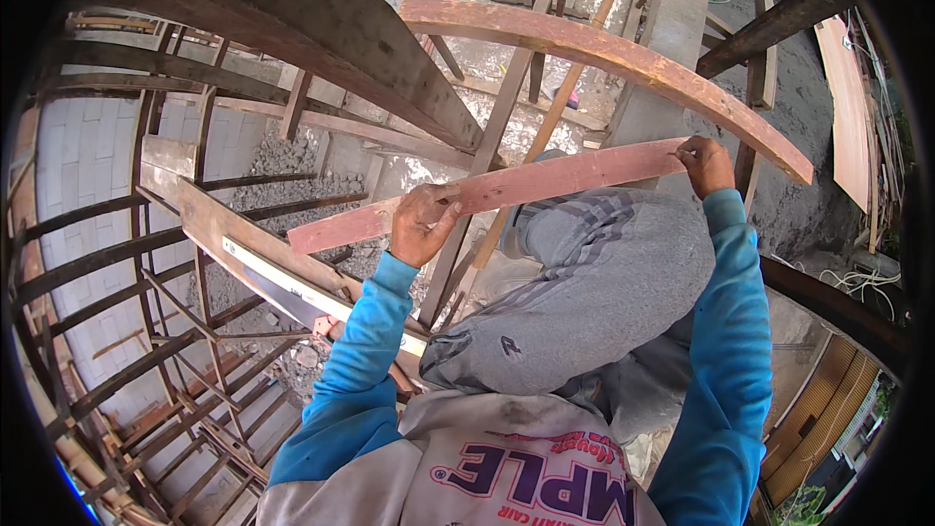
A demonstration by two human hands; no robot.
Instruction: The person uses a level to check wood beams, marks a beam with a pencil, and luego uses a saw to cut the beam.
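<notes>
A narrow reddish plank lies across in front of me, above my bent leg in grey trousers. My left hand is closed on it towards its left part, the fingers curled over the wood. At the plank's right end, my right hand grips the tip between thumb and fingers. Whether either hand also pinches something small cannot be made out. Beyond the plank runs a longer, thicker reddish beam, which looks bent in this view. Both my forearms wear blue sleeves.
A board with a long white strip along it lies left of my left forearm. A heavy wooden beam crosses at upper left. Timber framing and a block wall stand at left. Rubble lies far below; a concrete beam runs ahead.
</notes>
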